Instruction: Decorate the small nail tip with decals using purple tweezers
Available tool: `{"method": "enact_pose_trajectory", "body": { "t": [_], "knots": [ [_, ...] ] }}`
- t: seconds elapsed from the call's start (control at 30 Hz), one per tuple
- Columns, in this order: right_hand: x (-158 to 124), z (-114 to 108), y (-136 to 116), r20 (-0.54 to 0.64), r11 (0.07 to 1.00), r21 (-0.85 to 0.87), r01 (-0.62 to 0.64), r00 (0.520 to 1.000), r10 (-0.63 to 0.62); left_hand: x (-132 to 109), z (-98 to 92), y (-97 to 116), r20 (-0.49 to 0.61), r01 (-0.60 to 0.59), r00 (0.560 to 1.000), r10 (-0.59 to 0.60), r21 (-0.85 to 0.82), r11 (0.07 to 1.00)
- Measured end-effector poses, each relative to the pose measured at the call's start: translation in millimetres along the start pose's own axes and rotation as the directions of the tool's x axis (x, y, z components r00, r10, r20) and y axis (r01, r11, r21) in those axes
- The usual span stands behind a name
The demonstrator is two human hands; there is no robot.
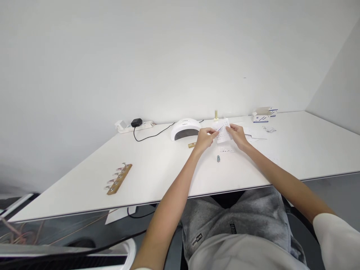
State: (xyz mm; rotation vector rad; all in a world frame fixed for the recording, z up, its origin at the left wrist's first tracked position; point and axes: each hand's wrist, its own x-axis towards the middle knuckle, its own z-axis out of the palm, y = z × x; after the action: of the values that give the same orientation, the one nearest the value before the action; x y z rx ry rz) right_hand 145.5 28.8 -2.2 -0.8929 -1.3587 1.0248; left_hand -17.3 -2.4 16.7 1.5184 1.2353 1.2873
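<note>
Both hands are raised over the white table around a small white sheet (224, 135) with rows of tiny marks. My right hand (235, 133) pinches the sheet at its right edge. My left hand (206, 138) is closed at the sheet's left side, with a thin bluish tool (220, 128) between its fingertips, the tip lying over the sheet. Below them another marked sheet (227, 149) rests on the table, partly hidden. A small grey-green clip-like piece (218, 158) lies in front of it. Near my left wrist is a small wooden piece (192, 144).
Behind my left hand stands a white arched lamp (185, 126). A power strip (137, 126) with a black plug is at the back left, a wooden rack (119, 179) at the front left. Small boxes (261, 115) stand at the back right, and a yellowish bottle (216, 115) by the wall.
</note>
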Motion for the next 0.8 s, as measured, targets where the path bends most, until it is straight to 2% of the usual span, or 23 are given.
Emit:
{"method": "enact_pose_trajectory", "body": {
  "t": [0.33, 0.8],
  "knots": [
    [-3.0, 2.6, -7.0, 0.002, 1.0, 0.018, -0.017, 1.0, 0.017, 0.4, 0.5, -1.1, -0.007, 0.028, 1.0, -0.027, 0.049, 0.998],
    [-3.1, 1.9, -7.0, -0.032, 0.998, -0.055, -0.016, 0.999, 0.014, 0.0, -0.4, -1.2, 0.028, 0.021, 0.999, -0.023, 0.071, 0.997]
  ]
}}
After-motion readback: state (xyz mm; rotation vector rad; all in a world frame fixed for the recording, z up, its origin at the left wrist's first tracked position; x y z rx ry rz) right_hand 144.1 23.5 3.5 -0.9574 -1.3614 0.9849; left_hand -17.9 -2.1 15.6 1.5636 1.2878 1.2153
